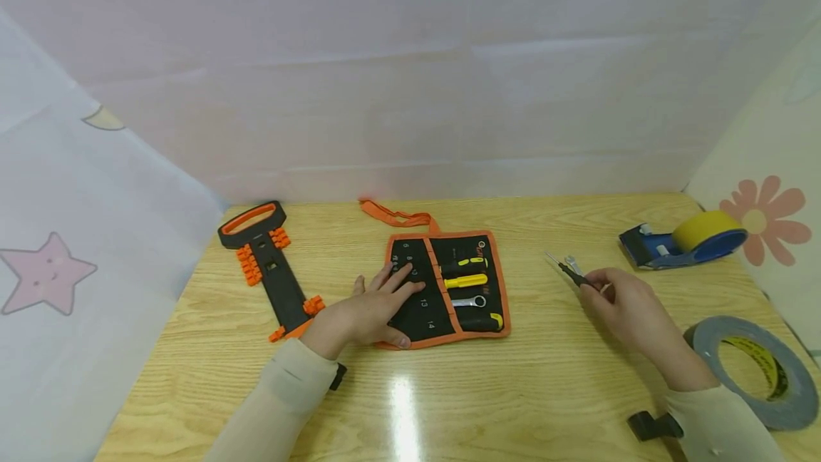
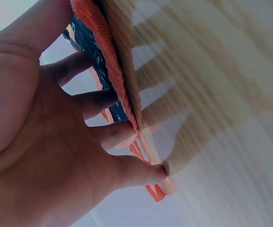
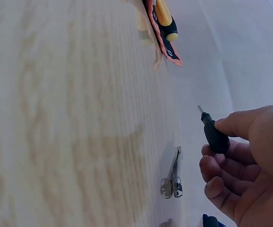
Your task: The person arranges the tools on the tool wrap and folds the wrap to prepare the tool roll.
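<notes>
My left hand (image 1: 365, 311) lies with spread fingers on the left half of an unrolled black tool pouch (image 1: 413, 316) with orange edging and printed numbers. In the pouch's right half sit a yellow-handled tool (image 1: 466, 281), a wrench (image 1: 471, 301) and black-and-yellow handles. To the right of the pouch, my right hand (image 1: 631, 312) pinches a small screwdriver (image 3: 215, 136) by its black handle, the thin shaft pointing away and left. The right wrist view shows a small silver wrench (image 3: 175, 176) on the table beside that hand.
A black holder with orange clips (image 1: 276, 280) lies left of the pouch. At the right stand a blue tape dispenser (image 1: 663, 252) with yellow tape and a large grey tape roll (image 1: 712, 348). An orange strap (image 1: 400, 218) trails behind the pouch, towards the curtain (image 1: 333, 120).
</notes>
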`<state>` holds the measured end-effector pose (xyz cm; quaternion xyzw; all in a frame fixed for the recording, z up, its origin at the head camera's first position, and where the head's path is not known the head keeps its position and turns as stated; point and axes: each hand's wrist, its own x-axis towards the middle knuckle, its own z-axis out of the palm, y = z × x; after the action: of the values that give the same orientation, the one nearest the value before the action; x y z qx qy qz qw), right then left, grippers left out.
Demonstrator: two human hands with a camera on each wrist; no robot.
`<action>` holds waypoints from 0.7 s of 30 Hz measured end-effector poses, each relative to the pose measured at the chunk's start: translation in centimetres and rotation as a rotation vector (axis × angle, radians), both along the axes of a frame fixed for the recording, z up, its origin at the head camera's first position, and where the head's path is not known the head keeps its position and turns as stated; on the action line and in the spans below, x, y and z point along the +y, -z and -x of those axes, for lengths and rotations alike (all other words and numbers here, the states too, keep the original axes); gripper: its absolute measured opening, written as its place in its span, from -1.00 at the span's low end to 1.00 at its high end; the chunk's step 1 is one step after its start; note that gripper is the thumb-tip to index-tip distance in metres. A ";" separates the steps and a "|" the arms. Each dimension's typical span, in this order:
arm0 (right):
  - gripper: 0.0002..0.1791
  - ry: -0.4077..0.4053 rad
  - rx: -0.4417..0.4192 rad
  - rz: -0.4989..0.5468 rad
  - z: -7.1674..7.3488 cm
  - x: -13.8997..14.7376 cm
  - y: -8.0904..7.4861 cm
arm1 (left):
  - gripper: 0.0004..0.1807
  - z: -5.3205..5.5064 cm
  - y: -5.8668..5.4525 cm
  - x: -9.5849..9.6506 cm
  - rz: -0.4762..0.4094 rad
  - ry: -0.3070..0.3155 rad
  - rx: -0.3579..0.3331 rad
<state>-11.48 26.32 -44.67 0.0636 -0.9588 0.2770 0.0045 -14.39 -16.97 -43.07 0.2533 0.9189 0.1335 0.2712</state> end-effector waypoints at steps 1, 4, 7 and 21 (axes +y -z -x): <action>-0.71 0.000 0.019 0.003 0.0 0.0 0.0 | 0.09 0.0 0.0 0.0 -0.001 -0.001 -0.001; -0.75 0.000 0.072 0.009 0.0 -0.1 0.1 | 0.09 0.0 0.0 0.0 -0.002 -0.003 -0.002; -0.76 -0.002 0.112 0.019 0.1 -0.3 0.2 | 0.09 0.0 0.0 0.0 0.002 0.001 -0.001; -0.82 -0.062 0.269 0.057 1.9 -2.5 -0.2 | 0.09 -0.1 -0.1 0.1 0.017 0.009 0.007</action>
<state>-13.43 23.80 -44.46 0.1297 -0.9389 0.2930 0.1260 -14.33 -16.92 -42.92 0.2555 0.9198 0.1236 0.2708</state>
